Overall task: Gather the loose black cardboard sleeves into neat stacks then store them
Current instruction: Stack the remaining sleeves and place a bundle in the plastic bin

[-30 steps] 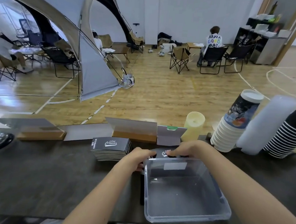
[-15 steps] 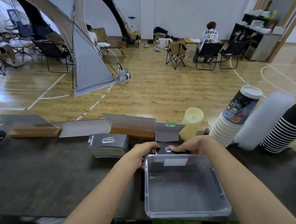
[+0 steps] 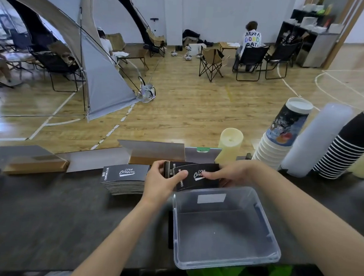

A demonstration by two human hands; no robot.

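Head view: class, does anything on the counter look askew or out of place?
The held sleeves between the left hand and right hand are fanned, the front one tilted, unlike the squarer stack beside them. The empty clear tub sits askew at the near edge of the counter.

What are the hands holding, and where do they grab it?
A bundle of black cardboard sleeves: the left hand grips its left end, the right hand grips its right end.
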